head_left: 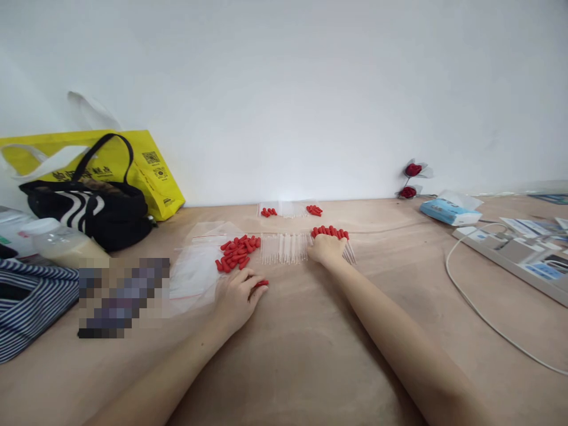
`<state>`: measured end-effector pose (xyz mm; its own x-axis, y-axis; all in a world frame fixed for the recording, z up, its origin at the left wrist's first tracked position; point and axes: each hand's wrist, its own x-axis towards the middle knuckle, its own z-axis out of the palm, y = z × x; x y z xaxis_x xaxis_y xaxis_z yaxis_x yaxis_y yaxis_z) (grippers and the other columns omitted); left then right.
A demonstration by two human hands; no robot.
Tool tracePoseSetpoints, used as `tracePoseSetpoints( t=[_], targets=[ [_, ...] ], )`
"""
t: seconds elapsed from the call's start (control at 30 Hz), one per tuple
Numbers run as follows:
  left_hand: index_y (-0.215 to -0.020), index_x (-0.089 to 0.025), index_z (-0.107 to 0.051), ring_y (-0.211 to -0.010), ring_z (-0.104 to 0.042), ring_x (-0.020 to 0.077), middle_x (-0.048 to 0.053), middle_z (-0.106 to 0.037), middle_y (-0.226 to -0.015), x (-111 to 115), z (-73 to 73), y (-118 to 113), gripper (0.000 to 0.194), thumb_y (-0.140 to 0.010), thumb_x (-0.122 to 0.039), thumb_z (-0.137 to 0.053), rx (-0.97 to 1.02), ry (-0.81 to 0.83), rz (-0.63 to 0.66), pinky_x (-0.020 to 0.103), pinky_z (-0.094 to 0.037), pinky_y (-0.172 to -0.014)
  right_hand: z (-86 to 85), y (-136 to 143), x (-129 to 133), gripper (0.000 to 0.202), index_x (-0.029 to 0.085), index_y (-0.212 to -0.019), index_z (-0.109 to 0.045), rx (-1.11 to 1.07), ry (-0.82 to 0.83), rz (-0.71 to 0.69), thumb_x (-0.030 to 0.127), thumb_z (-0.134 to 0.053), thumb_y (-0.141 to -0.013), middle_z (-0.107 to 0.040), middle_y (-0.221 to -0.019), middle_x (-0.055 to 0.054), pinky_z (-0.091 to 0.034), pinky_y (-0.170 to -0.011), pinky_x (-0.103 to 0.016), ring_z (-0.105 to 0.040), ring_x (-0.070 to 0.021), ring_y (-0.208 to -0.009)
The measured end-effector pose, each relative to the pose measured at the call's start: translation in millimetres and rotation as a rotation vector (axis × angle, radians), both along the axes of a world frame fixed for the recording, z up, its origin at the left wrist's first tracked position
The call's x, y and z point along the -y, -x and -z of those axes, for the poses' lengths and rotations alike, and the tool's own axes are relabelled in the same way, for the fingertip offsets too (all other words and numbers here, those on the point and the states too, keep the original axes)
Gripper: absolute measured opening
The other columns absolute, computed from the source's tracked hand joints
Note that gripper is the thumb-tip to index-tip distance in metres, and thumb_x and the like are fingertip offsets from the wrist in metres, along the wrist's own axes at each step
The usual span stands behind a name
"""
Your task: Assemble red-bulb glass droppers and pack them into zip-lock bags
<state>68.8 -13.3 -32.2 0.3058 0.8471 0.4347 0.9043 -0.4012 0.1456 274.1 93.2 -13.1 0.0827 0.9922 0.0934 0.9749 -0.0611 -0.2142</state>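
Wooden worktop point(284, 367) carried a pale stick row point(286, 248); left of it, the left hand point(235, 296) pinched a red piece point(261, 283); right of it, the right hand point(328, 251), grip unclear, needed lightness against red-tipped sticks point(331, 231).

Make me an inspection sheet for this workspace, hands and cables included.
Surface: light brown tabletop, faint marks.
Job's things: loose red pieces piled beside a row of thin sticks; a red-topped row to its right; clear plastic bags at left.
Clutter: yellow bag, black bag, bottle and striped cloth at left; tissue pack at right.
Hands: left hand holds a red piece; right hand is at the red-topped row, grip unclear.
Cables: white cable curves across the right side.
Surroundings: plain pale wall behind.
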Motion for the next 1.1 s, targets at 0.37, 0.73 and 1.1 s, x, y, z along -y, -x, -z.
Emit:
tracePoseSetpoints(
  t=[0.37,0.73,1.1],
  targets=[
    [-0.086,-0.019,-0.056,-0.08,-0.058,0.0169,0.001,-0.066,-0.084,3,-0.8,-23,0.013,-0.084,-0.022,-0.043,0.127,0.049,0.037,0.038,-0.035,-0.083,22.2,-43,58,0.015,0.016,-0.08,-0.053,-0.297,-0.384,-0.638,0.02,-0.039,-0.084,-0.059,-0.08,-0.007,-0.035,-0.068,-0.029,-0.053,-0.0177,-0.074],
    [-0.09,-0.022,-0.061,-0.082,-0.057,0.0168,0.0,-0.068,-0.085,3,0.4,-42,0.018,-0.084,-0.025,-0.044,0.185,0.046,0.089,0.038,-0.033,-0.083,33.6,-41,93,0.024,0.018,-0.102,-0.055,-0.299,-0.409,-0.849,0.013,-0.038,-0.085,-0.061,-0.077,-0.004,-0.03,-0.075,-0.031,-0.053,-0.0131,-0.07],
    [-0.087,-0.022,-0.058,-0.078,-0.057,0.0152,-0.002,-0.067,-0.084,6,-0.9,-44,0.014,-0.085,-0.026,-0.045,0.231,0.046,0.117,0.035,-0.033,-0.079,29.0,-36,100,0.02,0.017,-0.094,-0.056,-0.382,-0.394,-0.873,0.014,-0.039,-0.084,-0.06,-0.075,-0.003,-0.028,-0.072,-0.03,-0.05,-0.0124,-0.066]
  ],
)
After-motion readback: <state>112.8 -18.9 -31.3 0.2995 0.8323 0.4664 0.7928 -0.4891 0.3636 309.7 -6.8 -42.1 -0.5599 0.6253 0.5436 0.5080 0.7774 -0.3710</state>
